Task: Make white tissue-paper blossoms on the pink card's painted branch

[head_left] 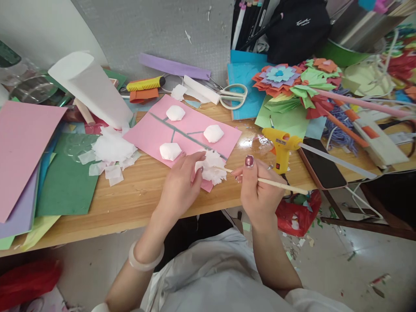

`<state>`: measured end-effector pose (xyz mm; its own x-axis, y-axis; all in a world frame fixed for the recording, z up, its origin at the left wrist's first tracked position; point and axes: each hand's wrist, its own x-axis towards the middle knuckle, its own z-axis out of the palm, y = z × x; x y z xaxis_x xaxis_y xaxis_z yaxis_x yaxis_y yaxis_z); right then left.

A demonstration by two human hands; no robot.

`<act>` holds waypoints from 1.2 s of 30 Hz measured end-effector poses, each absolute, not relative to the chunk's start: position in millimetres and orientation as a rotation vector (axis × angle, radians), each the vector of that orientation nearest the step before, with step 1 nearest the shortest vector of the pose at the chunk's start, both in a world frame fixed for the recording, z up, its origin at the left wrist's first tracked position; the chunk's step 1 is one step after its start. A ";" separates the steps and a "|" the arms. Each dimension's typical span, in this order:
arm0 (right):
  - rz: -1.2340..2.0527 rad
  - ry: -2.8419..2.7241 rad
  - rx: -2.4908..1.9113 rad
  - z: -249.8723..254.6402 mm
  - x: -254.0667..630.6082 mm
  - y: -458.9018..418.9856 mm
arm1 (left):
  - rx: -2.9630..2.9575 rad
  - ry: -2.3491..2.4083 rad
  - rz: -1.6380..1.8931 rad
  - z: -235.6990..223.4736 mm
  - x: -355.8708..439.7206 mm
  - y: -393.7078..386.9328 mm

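Note:
My left hand [178, 184] has its thumb and forefinger closed on the edge of a ruffled white tissue-paper puff [214, 170]. A thin wooden stick [279, 184] is gripped in my right hand [260, 195], its tip touching the puff. Both hands are over the near edge of a pink sheet [143, 134], which bears a grey-green branch shape [186, 135]. Three smooth white padded shapes sit on that sheet: an upper one [175, 113], a right one [213, 133] and a lower one [170, 151].
Cut white tissue squares [113, 149] lie left of the pink sheet. A yellow glue gun [281, 149] and a phone [321, 162] are to the right. Scissors [233, 96], a yellow cutter [145, 84] and paper flowers [279, 78] are farther back. Coloured sheets [68, 182] cover the left side.

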<state>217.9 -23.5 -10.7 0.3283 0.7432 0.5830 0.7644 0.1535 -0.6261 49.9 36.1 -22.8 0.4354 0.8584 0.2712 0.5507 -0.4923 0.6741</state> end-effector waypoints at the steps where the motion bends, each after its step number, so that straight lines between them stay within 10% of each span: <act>1: -0.021 -1.417 -1.590 -9.5 218.0 -21.0 | 2.261 1.247 0.866 -25.5 45.2 30.5; 25: -0.087 -0.955 -1.391 0.2 218.4 -16.0 | 2.430 1.343 0.820 -49.9 13.0 -2.4; 36: -0.065 -0.768 -1.425 -13.4 223.9 -24.4 | 1.619 2.421 0.917 -16.5 -88.4 27.0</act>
